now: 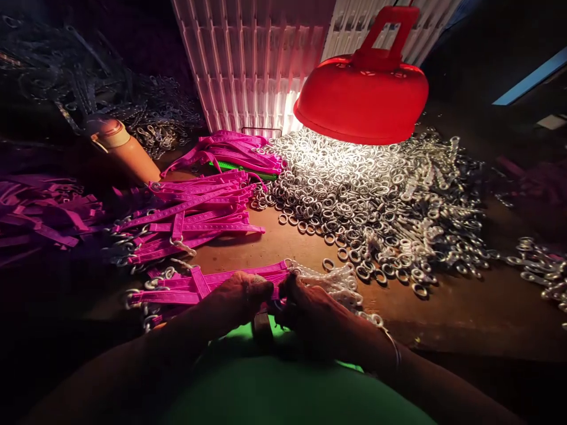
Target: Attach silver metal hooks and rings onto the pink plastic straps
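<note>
The left hand [241, 295] and the right hand [310, 307] are close together at the near edge of the table [443, 307], both with fingers pinched on the end of a pink strap [248, 276]. Behind the straps lie more pink straps [190, 218]. To the right spreads a heap of metal rings [367, 200] under a red lamp [361, 97].

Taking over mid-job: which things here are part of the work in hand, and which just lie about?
In hand: left hand and right hand on pink straps; metal rings; white clips.
Lying about: red lamp; orange bottle; white crate.
</note>
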The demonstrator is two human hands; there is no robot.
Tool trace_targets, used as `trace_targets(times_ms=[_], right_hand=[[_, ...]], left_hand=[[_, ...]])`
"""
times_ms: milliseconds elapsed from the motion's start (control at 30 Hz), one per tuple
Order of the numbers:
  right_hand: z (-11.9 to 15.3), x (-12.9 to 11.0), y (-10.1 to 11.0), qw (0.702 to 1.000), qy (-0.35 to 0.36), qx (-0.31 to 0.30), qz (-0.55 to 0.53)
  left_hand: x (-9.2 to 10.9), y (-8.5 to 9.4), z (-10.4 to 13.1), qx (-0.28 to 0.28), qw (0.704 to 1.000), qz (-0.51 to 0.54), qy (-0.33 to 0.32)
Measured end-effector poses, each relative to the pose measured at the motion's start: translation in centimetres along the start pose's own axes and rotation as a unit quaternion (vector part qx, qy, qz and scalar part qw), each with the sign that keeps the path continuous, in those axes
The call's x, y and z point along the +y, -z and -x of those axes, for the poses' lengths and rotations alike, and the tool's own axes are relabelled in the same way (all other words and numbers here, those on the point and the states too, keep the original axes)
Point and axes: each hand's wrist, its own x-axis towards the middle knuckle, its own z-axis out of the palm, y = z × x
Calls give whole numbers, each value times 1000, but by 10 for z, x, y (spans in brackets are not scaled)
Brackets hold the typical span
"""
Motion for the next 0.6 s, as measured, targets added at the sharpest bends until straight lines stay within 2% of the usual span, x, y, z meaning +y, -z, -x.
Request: trace_targets(times_ms=[100, 167, 333, 467, 600], right_hand=[[3, -11, -1, 996, -75, -18, -40], [3, -15, -2, 993, -93, -24, -73], [7, -16, -7, 993, -94, -7, -78], [13, -15, -15, 992, -86, 8, -88], [17, -3, -29, 990, -81, 34, -111]], left_hand=[[3, -5, 2, 4, 1000, -7, -9], [3, -10, 5, -3, 1000, 12, -16], [-4, -23, 19, -11, 995, 93, 17], [-11, -31, 28, -21, 993, 113, -9], [-19, -35, 31, -20, 988, 146, -46]])
